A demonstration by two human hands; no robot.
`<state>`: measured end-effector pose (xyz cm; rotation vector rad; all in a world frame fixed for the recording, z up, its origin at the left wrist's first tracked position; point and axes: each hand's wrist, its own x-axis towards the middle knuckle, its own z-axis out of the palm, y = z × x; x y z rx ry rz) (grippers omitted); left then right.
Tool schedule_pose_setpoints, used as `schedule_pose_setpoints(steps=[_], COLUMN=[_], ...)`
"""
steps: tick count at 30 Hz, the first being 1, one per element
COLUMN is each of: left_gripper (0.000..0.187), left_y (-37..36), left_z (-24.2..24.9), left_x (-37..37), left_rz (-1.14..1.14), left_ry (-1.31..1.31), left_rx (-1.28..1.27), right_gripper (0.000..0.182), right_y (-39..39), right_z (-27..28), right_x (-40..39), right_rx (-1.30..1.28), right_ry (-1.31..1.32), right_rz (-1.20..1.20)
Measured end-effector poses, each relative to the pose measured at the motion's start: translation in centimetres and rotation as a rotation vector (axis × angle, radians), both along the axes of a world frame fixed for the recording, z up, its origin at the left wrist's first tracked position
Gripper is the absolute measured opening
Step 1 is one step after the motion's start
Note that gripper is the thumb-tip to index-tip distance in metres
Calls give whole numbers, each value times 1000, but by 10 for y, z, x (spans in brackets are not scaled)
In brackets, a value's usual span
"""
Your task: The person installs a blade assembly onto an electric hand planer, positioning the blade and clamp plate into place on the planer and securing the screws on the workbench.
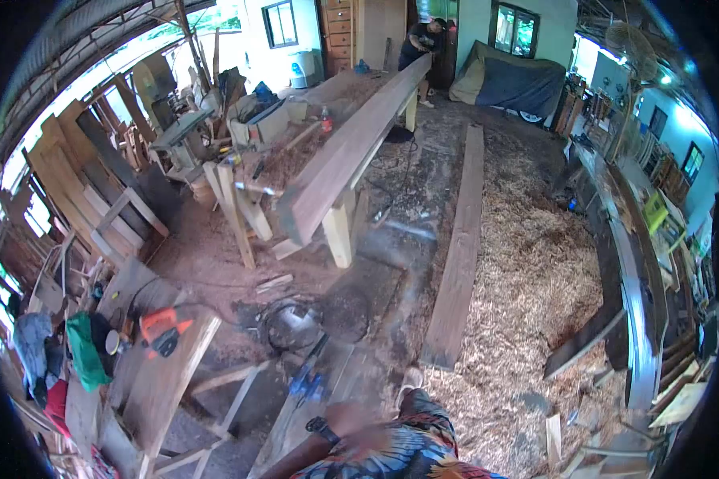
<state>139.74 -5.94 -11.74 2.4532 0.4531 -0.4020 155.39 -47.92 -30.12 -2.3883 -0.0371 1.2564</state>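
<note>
Looking down at my own left arm first: the left hand (345,417) with the wristwatch (322,428) sits low in the frame, blurred, hanging just over the near end of a narrow board (311,399) that has a blue clamp (306,385) on it. Can't tell if the fingers are curled or open, too smeared. The right hand isn't showing at all, only a patterned sleeve (399,451).

Nearest big piece is the long plank on the floor (459,255), its near end just beyond my foot, running away through the shavings. That one looks stiff and properly heavy, rough-sawn so not slippery; I'd guess you grab it at an end, both hands under.

Further out, a thicker beam (347,152) lies along the trestle bench, near end overhanging the legs. Another person (420,40) stands at its far end. An orange power tool (163,327) rests on the left side table.
</note>
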Motion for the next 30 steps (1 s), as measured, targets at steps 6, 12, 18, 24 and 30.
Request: schedule_pose_setpoints(steps=[6,12,18,24,30], left_gripper=[39,42,31,46,39], left_y=[28,78,144,267,396], left_z=[59,68,105,14,50], left_x=[155,250,385,538,720], left_rz=[-31,40,-12,-183,-41], left_ry=[-190,-43,70,-27,89], left_rx=[-146,-49,-283,-344,-401], right_gripper=[28,28,33,44,42], right_y=[6,105,251,281,353], right_z=[1,36,68,-70,2], right_x=[246,440,518,592,692], right_rx=[3,176,647,59,-58], right_ry=[-31,-279,145,-140,43], right_rz=[-87,3,-355,667,49])
